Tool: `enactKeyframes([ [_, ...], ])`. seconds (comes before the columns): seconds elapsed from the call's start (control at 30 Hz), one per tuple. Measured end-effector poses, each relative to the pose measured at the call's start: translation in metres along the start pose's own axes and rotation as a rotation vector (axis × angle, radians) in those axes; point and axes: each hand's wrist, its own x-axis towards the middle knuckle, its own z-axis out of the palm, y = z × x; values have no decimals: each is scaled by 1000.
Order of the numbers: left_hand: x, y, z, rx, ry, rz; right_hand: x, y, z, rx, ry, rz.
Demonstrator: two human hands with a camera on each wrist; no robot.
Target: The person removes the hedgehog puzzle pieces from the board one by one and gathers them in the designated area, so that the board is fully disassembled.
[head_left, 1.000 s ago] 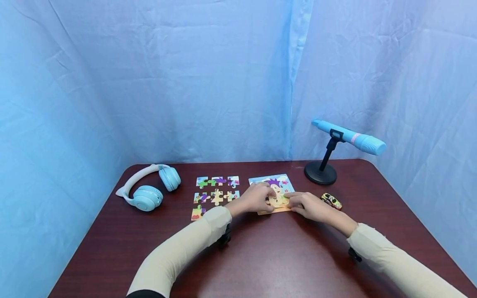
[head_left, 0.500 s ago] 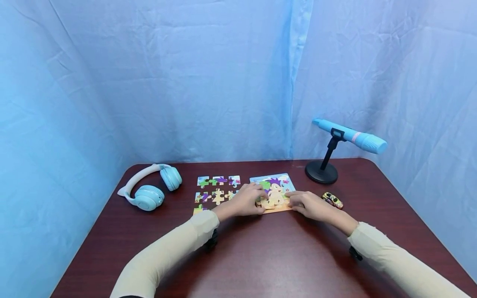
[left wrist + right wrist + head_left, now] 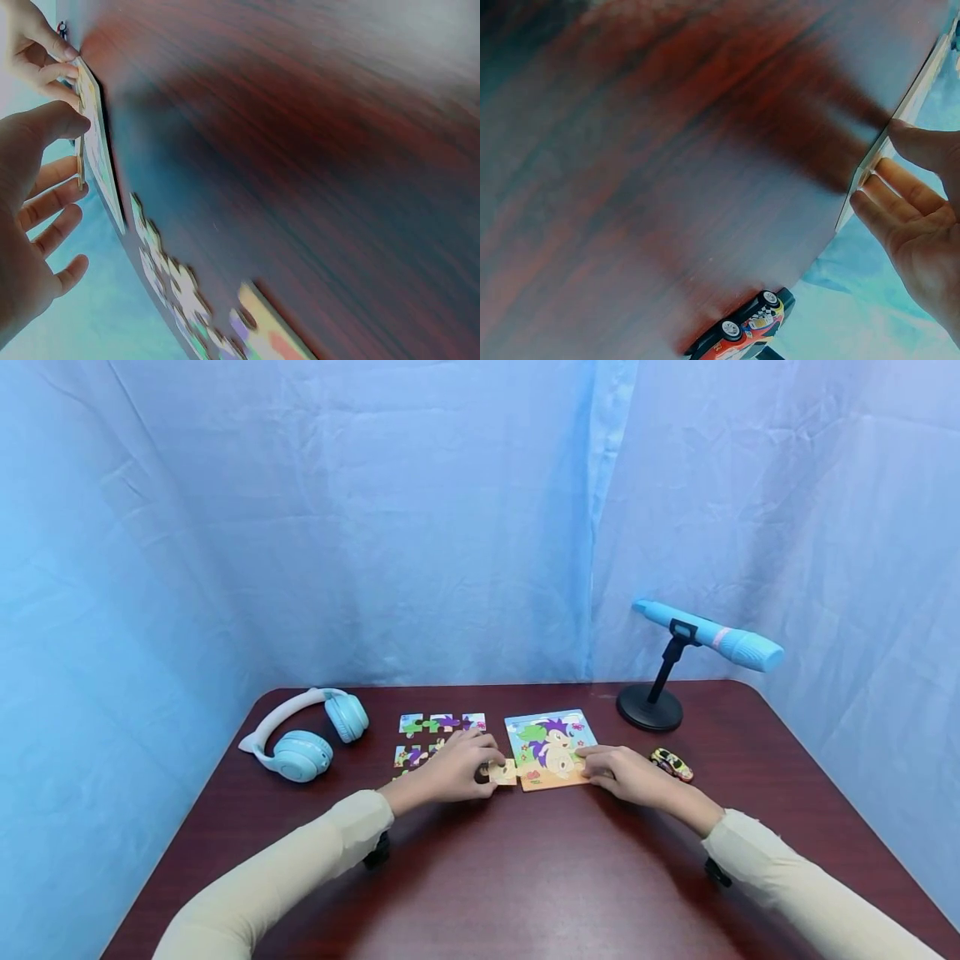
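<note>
My left hand (image 3: 459, 767) pinches a yellow puzzle piece (image 3: 503, 772) just left of the puzzle board (image 3: 527, 758). Seen from the left wrist, the piece (image 3: 80, 166) stands edge-on between thumb and fingers. The board is square, with a picture of a purple-haired cartoon figure. At its front right corner, my right hand (image 3: 626, 772) grips the edge. In the right wrist view, the thumb lies on the board's side and the fingers reach over its edge. Several loose puzzle pieces (image 3: 444, 723) lie in rows to the left, partly hidden by my left hand.
Light blue cat-ear headphones (image 3: 302, 755) lie at the back left of the dark red table (image 3: 480, 877). A blue microphone (image 3: 705, 633) sits on a black stand (image 3: 649, 707) at the back right. Beside my right hand is a small toy car (image 3: 671, 765).
My left hand has moved left, off the board, carrying the yellow piece. More of the board's picture now shows. My right hand stays at the board's corner.
</note>
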Motion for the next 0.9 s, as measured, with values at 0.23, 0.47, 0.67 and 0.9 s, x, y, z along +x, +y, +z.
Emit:
enactKeyframes([
  [0.23,-26,-17,-10,6,35,2,0,0,0,2,-4,1],
  [0.47,-48,-32,-15,-18,53,12,1,-2,-1,-4,-5,0],
  [0.67,-60,-42,-13,-7,21,-12,1,-3,0,-3,-6,2],
  [0.9,-67,-47,-13,-12,2,-34,1,-2,-1,-7,-8,3],
])
